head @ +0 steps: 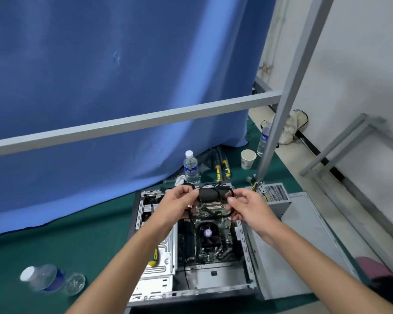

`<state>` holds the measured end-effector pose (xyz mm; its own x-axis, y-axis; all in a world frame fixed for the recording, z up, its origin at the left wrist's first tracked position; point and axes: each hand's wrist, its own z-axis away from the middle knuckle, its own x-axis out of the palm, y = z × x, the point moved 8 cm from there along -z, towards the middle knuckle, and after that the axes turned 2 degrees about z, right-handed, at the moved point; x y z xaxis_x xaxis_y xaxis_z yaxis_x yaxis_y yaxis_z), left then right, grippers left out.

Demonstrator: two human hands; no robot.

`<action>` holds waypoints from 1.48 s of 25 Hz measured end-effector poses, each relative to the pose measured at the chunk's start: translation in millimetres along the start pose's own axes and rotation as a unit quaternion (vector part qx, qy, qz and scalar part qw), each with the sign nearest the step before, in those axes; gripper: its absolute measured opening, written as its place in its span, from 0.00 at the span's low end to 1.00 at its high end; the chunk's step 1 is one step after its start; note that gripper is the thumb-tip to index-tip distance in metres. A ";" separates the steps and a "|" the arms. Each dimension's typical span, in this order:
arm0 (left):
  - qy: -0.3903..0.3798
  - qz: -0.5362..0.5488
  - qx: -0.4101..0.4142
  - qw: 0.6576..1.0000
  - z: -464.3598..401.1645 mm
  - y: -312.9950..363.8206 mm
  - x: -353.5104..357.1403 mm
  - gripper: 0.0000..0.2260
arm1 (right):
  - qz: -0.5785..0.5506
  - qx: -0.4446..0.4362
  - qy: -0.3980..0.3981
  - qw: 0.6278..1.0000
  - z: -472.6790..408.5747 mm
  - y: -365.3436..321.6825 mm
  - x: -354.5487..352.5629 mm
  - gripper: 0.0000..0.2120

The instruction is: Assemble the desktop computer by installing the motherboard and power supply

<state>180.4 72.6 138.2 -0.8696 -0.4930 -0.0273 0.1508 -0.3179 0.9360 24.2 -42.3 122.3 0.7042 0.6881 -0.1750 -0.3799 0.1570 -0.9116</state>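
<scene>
An open desktop case (154, 268) lies flat on the green table cover. The motherboard (210, 243) sits inside it, with a black fan cooler at its middle. The grey power supply (273, 193) stands outside the case at the far right, its coloured wires showing. Above the case's far end I hold a black part wrapped in black cables (210, 194). My left hand (178, 203) pinches a cable at its left end. My right hand (244, 206) pinches a cable loop at its right end.
The grey side panel (304, 241) lies right of the case. A yellow-handled screwdriver (154, 256) rests on the case's drive cage. Water bottles stand behind (191, 167) and lie front left (48, 279). A paper cup (247, 158), metal frame bars (132, 123) and a blue curtain are behind.
</scene>
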 end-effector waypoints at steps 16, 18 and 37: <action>0.045 -0.014 -0.017 0.999 -1.9 -27.1 13.0 0.04 | 0.152 -0.123 0.006 0.981 3.4 -12.1 -5.8 0.06; 0.085 -0.067 -0.007 0.994 -4.9 -26.0 -6.3 0.03 | 0.040 -0.066 0.007 0.997 -4.6 -5.3 -13.2 0.04; -0.011 -0.642 0.148 0.752 -19.8 -38.7 -99.2 0.21 | -0.073 0.059 0.040 0.995 -22.7 17.0 53.7 0.12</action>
<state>270.2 117.7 97.8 -0.2171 0.0821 -0.9727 -0.9286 -0.3245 0.1799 69.2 -18.8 89.0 0.8002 0.5947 -0.0775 -0.3355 0.3368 -0.8798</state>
